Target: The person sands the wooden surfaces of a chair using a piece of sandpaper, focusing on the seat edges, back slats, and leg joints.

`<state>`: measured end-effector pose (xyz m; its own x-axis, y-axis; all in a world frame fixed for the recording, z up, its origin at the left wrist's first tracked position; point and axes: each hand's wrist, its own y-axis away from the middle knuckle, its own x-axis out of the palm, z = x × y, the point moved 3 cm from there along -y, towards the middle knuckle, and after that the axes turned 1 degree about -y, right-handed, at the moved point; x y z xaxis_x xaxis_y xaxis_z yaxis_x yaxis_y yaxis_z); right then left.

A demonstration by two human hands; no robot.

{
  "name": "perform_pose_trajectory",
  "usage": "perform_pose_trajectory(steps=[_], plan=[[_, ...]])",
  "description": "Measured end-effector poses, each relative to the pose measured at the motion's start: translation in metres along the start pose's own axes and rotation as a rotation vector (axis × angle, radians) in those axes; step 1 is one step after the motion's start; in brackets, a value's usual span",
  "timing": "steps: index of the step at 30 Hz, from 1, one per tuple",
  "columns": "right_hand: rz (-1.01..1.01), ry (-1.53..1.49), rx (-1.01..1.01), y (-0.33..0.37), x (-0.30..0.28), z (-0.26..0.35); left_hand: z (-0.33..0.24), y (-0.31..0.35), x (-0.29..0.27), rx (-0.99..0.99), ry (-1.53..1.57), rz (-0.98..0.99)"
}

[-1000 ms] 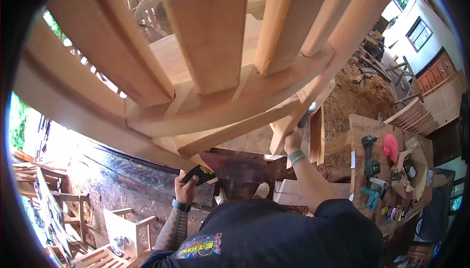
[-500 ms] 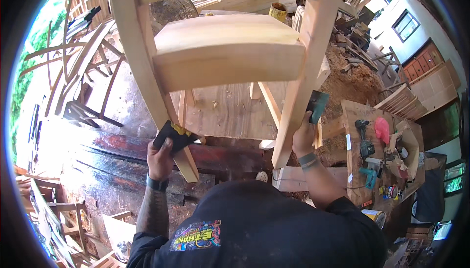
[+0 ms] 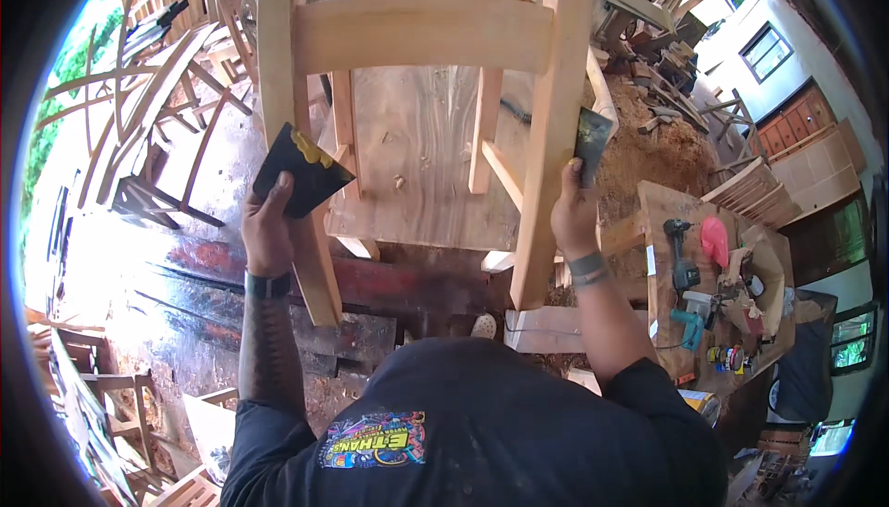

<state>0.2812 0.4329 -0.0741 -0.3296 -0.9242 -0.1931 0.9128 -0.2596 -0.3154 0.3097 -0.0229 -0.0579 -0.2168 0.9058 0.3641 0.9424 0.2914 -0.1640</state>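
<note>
- In the head view, the person is holding up an unfinished wooden chair (image 3: 426, 35) by its two legs, with the crosswise rail of the frame sitting high in the picture.
- The left hand (image 3: 270, 229) is gripping the left chair leg (image 3: 282, 118), its fingers closed around the wood and at the same time pinching a dark sheet of sandpaper (image 3: 301, 172) against it (the sheet has a yellow mark near its upper edge).
- The right hand (image 3: 574, 215) is clasping the right chair leg (image 3: 548, 137), its fingers curled round the wood, and it is holding a second dark piece of sandpaper (image 3: 591, 141) that is sticking up just beside that leg.
- Both forearms are coming up from the lower edge, a dark band on the left wrist and a grey one on the right.
- Beneath the chair a broad wooden board (image 3: 421, 164) is lying flat, and thinner rungs of the chair are crossing in front of it.
- To the right a workbench (image 3: 662, 220) is carrying a power drill (image 3: 683, 257), a teal power tool (image 3: 690, 322) and a pink object (image 3: 715, 240) (too small to tell what it is).
- A heap of sawdust (image 3: 662, 141) is lying behind the bench, and more bare chair frames (image 3: 148, 118) are standing at the left.
</note>
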Motion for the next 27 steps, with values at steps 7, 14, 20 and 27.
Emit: perform_pose_trajectory(steps=[7, 14, 20, 27], plan=[[-0.066, -0.043, 0.012, 0.043, -0.023, 0.034, -0.022, 0.020, -0.010, -0.058, -0.038, -0.031], [-0.109, 0.033, -0.041, 0.049, -0.021, 0.056, -0.036, 0.009, -0.011, -0.097, -0.183, -0.082], [-0.044, 0.183, 0.007, -0.007, -0.005, 0.064, -0.048, -0.005, 0.013, 0.197, -0.579, -0.299], [0.025, 0.503, -0.039, -0.117, 0.018, 0.061, -0.057, -0.074, 0.084, 0.327, -0.731, 0.409]])
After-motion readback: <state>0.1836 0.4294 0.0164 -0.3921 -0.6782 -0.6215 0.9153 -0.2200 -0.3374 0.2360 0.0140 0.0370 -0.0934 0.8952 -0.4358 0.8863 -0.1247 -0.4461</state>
